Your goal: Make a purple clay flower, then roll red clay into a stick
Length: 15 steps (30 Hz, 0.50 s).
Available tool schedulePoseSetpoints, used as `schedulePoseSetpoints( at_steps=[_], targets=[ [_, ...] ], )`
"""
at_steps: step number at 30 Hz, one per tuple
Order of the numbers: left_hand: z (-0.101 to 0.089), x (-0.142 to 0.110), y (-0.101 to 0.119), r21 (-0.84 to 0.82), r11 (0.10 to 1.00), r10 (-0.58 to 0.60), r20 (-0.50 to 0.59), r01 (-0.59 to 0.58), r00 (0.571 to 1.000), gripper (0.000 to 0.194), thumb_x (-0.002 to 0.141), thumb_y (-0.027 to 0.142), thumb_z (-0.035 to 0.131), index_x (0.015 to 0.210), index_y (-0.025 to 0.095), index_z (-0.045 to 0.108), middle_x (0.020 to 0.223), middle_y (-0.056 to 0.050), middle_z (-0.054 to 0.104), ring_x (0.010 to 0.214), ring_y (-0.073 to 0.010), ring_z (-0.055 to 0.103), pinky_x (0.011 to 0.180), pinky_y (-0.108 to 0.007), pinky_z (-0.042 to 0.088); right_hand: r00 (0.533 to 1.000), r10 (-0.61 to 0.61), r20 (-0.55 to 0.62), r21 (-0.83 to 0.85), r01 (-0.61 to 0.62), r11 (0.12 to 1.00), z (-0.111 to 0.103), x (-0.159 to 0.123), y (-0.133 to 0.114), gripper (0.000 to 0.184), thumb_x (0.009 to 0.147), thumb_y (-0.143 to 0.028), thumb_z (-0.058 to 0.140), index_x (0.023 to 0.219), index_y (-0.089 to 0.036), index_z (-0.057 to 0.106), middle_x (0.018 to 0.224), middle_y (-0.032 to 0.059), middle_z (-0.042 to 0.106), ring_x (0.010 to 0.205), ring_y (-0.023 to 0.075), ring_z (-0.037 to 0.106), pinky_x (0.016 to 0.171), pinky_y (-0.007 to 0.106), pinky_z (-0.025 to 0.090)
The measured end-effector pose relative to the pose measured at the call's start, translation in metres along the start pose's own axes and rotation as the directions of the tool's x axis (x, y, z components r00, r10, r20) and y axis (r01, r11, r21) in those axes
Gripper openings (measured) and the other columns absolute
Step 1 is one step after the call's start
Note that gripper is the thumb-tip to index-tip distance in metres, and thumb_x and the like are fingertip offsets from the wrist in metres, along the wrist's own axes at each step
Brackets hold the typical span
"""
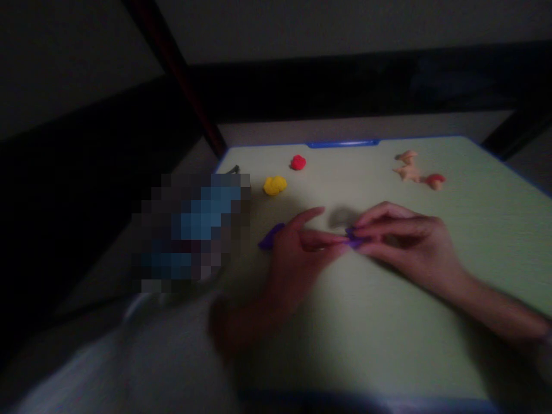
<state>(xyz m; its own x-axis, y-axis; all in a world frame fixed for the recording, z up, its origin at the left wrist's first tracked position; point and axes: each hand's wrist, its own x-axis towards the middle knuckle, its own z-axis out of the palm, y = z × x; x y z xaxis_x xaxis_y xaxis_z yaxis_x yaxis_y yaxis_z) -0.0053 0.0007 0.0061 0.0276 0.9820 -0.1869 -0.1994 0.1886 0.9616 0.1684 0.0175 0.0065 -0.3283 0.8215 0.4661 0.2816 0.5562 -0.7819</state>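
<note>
A small purple piece (356,242) is between the two hands, above the middle of the table (379,351), mostly hidden by fingertips, so its shape is hard to make out. The right hand (405,233) pinches it, thumb and fingers nearly closed; the left hand (295,247) has thumb and one finger touching its left end, another finger raised clear — whether it grips, I cannot tell. A larger purple lump (269,237) lies partly covered by the left hand. Beyond are a yellow lump (275,185) and a red lump (298,162); farther right, some beige pieces (407,172) sit near a red-topped piece (436,180). The tabletop is pale greenish, blue-edged, shadowed and cut off at right. Left of it, a patch (207,213) is pixelated — unreadable; behind, a dark red bar (181,80) slants through the dim room.
</note>
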Motion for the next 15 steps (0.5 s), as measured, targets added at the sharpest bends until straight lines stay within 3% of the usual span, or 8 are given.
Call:
schedulePoseSetpoints(
  at_steps=[15],
  targets=[
    [-0.0012, 0.0014, -0.0025, -0.029, 1.000, -0.006, 0.010, 0.006, 1.000, 0.061, 0.058, 0.011, 0.076, 0.114, 0.015, 0.053, 0.070, -0.001, 0.073, 0.067, -0.0157, 0.068, 0.065, -0.025, 0.051, 0.997, -0.071, 0.015, -0.025, 0.071, 0.997, 0.0008, -0.0004, 0.0022, 0.011, 0.073, -0.019, 0.072, 0.083, -0.020, 0.074, 0.085, 0.0047, 0.064, 0.073, 0.0137, 0.062, 0.056, 0.024, 0.050]
  ],
)
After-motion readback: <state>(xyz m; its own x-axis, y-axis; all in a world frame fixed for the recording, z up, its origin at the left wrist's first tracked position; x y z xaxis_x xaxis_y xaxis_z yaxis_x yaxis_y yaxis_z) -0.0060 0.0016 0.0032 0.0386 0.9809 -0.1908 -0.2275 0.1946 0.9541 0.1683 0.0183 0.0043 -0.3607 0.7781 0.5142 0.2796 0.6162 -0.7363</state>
